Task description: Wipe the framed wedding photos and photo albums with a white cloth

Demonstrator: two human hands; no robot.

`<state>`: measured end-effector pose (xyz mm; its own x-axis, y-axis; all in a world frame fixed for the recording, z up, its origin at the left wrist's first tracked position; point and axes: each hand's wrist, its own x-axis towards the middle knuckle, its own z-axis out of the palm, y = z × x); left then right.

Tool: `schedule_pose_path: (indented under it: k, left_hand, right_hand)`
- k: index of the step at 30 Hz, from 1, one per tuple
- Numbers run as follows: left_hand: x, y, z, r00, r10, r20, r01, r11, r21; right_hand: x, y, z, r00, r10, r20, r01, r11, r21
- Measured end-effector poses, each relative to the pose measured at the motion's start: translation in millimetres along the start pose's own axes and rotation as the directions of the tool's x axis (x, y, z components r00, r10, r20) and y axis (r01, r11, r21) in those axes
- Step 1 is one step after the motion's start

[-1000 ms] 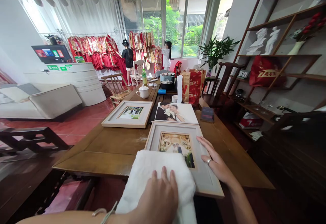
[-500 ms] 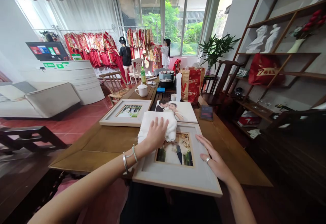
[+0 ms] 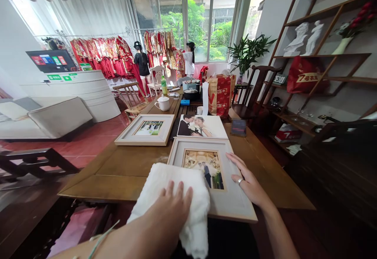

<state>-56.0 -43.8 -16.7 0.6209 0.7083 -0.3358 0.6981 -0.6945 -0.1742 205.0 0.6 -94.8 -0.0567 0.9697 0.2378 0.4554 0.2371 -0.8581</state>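
Note:
A wood-edged picture frame (image 3: 216,206) with a pale mat lies tilted over the table's near edge. My left hand (image 3: 167,212) holds a folded white towel (image 3: 156,174), fingers spread across its top. The towel covers the frame's lower left part and hangs past the near edge. My right hand (image 3: 250,180), wearing a ring, grips the frame's right side, its thumb on the front and its fingers along the border. A couple's photo (image 3: 206,168) shows inside the frame, partly covered by the towel.
A second framed photo (image 3: 126,137) lies left on the wooden table (image 3: 112,176). Behind the near frame is a wedding print (image 3: 216,123). Farther back stand a white lidded cup (image 3: 163,103), a green bottle (image 3: 164,85) and a red paper bag (image 3: 220,96). Two people stand by hanging red garments.
My left hand has drawn the towel toward me and down-left, from the frame's top left to its lower left. More of the photo now shows. The right hand stays on the frame's side.

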Motion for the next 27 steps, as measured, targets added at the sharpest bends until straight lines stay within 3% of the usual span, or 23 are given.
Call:
schedule_pose_path:
  k: [3, 6, 10, 15, 18, 23, 27]
  left_hand:
    - [-10, 6, -3.3, 0.999, -0.004, 0.038, 0.006, 0.998, -0.057]
    - [-3, 5, -9.5, 0.998, -0.047, 0.048, 0.05, 0.997, -0.062]
    - [25, -11, -12.6, 0.987, -0.139, -0.077, 0.136, 0.99, -0.048]
    - [71, -40, -15.0, 0.916, -0.318, -0.246, 0.294, 0.947, -0.129]
    - [85, -50, -14.0, 0.896, -0.338, -0.287, 0.309, 0.94, -0.142]
    - [59, -35, -9.2, 0.938, -0.262, -0.227, 0.249, 0.965, -0.084]
    - [11, -13, -10.8, 0.983, -0.182, -0.014, 0.181, 0.983, -0.03]
  right_hand:
    - [0, -1, -2, 1.0, 0.0, 0.002, 0.0, 1.0, 0.001]
    - [-1, 1, -3, 1.0, -0.003, 0.009, 0.003, 1.0, -0.009]
    - [-3, 4, -4, 0.999, -0.026, 0.02, 0.027, 0.999, -0.018]
    - [-4, 10, -2, 0.999, -0.047, 0.024, 0.047, 0.998, -0.028]
    - [-4, 11, -1, 0.999, -0.04, 0.025, 0.041, 0.998, -0.037]
    - [-3, 7, -1, 0.999, -0.034, 0.016, 0.035, 0.998, -0.043]
    - [-2, 3, -3, 1.0, -0.03, 0.008, 0.03, 0.999, -0.032]
